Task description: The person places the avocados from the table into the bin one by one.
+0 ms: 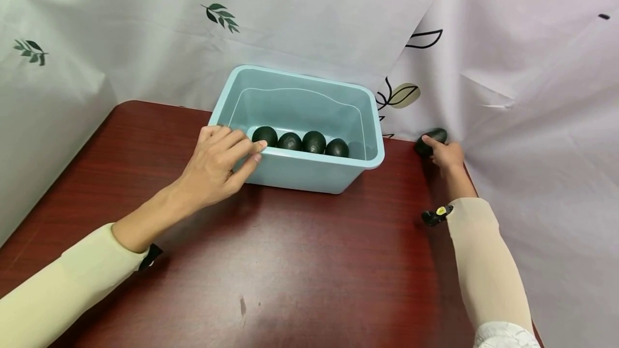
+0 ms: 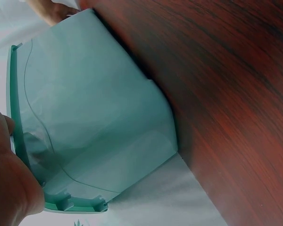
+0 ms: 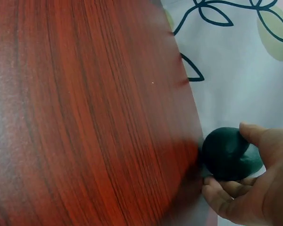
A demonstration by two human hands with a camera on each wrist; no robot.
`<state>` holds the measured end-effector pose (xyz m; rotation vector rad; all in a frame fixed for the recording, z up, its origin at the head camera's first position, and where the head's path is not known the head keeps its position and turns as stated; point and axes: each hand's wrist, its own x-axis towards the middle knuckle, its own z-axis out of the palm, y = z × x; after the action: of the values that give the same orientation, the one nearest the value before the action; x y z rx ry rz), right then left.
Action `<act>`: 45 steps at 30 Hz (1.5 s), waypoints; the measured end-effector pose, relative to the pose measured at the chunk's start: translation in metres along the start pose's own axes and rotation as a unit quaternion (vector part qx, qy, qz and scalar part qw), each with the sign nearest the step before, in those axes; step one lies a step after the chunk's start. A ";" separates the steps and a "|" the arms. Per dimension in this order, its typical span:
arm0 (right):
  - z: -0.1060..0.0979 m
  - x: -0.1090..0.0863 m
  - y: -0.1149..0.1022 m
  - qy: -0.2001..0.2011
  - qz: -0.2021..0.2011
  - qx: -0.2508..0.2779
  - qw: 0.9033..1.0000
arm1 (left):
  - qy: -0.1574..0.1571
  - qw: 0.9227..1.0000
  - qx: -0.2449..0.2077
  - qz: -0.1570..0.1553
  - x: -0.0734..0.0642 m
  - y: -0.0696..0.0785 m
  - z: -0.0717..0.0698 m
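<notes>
A light blue plastic bin (image 1: 309, 173) stands at the back of the table, with several dark green avocados (image 1: 314, 142) in a row on its floor. My left hand (image 1: 213, 160) pinches the bin's front rim near its left corner, thumb outside and fingers over the edge. In the left wrist view, that hand (image 2: 9, 174) is at the rim and the bin's outer wall (image 2: 94, 103) fills the middle. At the table's far right corner, my right hand (image 1: 447, 156) grips another dark green avocado (image 3: 228, 153), thumb on top and fingers beneath.
The reddish-brown wooden table (image 1: 290, 262) reaches back to a pale curtain (image 1: 309, 15) with leaf prints, which hangs behind it and along the right side. A black wrist camera (image 1: 435, 216) is strapped to the right sleeve, close over the table's right edge.
</notes>
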<state>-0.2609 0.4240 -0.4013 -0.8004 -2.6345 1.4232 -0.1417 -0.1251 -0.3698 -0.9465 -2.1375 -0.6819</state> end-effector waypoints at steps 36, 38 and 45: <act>0.005 -0.053 -0.012 -0.015 -0.068 0.010 0.998 | -0.007 1.000 0.006 -0.004 -0.001 0.000 -0.001; 0.006 -0.059 -0.014 -0.017 -0.072 0.016 0.997 | -0.008 1.000 0.008 -0.005 -0.001 0.000 -0.002; 0.009 -0.078 -0.024 -0.037 -0.099 0.052 0.993 | 0.001 1.000 0.003 -0.001 0.001 0.001 -0.001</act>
<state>-0.2060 0.3710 -0.3716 -0.4705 -2.5806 1.5460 -0.1412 -0.1251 -0.3682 -0.9408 -2.1370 -0.6775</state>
